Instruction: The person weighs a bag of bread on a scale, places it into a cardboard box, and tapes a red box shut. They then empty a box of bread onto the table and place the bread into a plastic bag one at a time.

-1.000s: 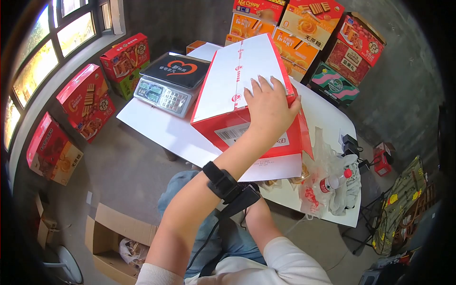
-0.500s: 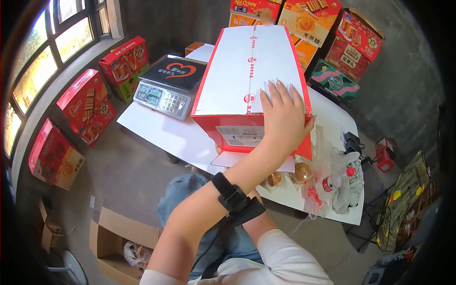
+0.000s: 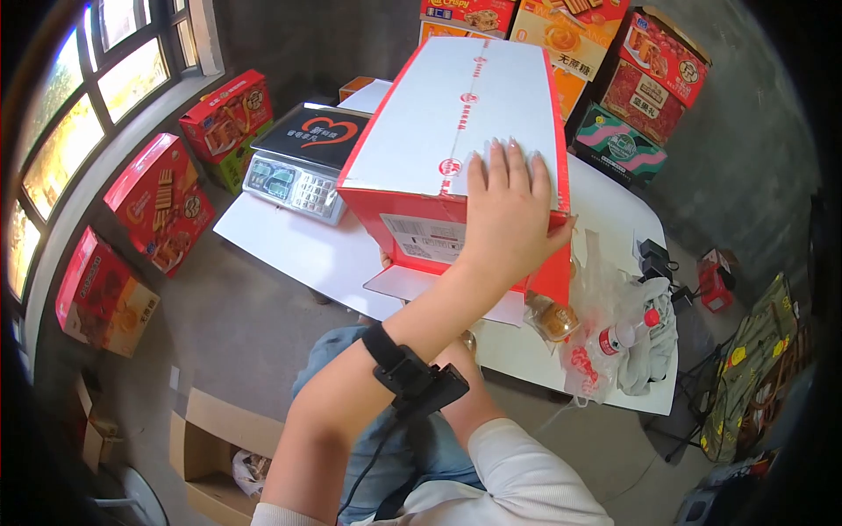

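Observation:
A large red and white cardboard box [image 3: 421, 114] is tilted over the table, its printed tape seam running along the white face. An end flap [image 3: 443, 296] hangs loose at its near lower edge. Across the near right part of the white face lie the fingers of my left hand [image 3: 509, 202], with the thumb over the right corner, gripping the box. My left arm crosses over my right forearm and wears a black wrist device [image 3: 412, 377]. Of my right hand [image 3: 386, 259], only fingertips show at the box's lower left edge; the rest is hidden behind the box and my left arm.
Left of the box stands a digital scale [image 3: 298, 171] on the white table [image 3: 263, 237]. Packaged pastries [image 3: 554, 320], a bottle [image 3: 614, 338] and plastic bags lie at the right. Snack boxes [image 3: 160, 206] line the window wall. An open carton [image 3: 202, 447] sits on the floor.
The box's near end has swung left and up slightly, turning a little. My left hand has moved left with it, still on the white face.

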`<state>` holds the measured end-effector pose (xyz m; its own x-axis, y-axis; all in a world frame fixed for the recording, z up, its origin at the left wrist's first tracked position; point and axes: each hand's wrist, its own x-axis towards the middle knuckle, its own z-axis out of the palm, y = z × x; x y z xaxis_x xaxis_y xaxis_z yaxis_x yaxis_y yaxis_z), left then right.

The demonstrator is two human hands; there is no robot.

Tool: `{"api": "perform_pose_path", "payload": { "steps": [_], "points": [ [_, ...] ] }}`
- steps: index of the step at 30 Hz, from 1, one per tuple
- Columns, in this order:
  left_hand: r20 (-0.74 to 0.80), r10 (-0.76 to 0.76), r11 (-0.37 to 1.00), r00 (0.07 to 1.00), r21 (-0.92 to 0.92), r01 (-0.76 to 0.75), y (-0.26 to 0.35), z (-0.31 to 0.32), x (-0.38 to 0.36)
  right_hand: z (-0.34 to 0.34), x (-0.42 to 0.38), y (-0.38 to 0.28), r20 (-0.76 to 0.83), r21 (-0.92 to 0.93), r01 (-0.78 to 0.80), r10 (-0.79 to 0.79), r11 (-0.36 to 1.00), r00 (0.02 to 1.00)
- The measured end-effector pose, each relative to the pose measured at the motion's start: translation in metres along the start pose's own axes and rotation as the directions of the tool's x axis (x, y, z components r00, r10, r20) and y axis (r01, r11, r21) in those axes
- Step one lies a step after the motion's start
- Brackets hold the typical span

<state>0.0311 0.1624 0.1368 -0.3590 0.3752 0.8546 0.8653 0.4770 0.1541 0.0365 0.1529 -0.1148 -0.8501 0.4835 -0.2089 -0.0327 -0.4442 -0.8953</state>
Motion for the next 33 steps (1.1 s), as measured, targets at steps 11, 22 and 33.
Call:
{"api": "perform_pose_path", "payload": {
  "steps": [11, 22, 33],
  "points": [
    [-0.068, 0.016, 1.0, 0.998, -0.011, -0.017, -0.006, -0.009, -0.01, 0.018, 0.012, -0.001, 0.024, -0.038, 0.007, -0.006, 0.999, 1.0],
    [-0.065, 0.192, 0.98, 0.979, -0.028, -0.195, 0.022, -0.016, -0.002, 0.03, 0.016, -0.014, 0.056, -0.074, 0.026, -0.022, 0.997, 0.998],
    [-0.285, 0.169, 0.984, 0.943, -0.011, -0.18, 0.015, -0.046, 0.02, 0.05, 0.02, -0.042, 0.122, -0.156, 0.088, -0.069, 0.984, 0.99]
  ]
}}
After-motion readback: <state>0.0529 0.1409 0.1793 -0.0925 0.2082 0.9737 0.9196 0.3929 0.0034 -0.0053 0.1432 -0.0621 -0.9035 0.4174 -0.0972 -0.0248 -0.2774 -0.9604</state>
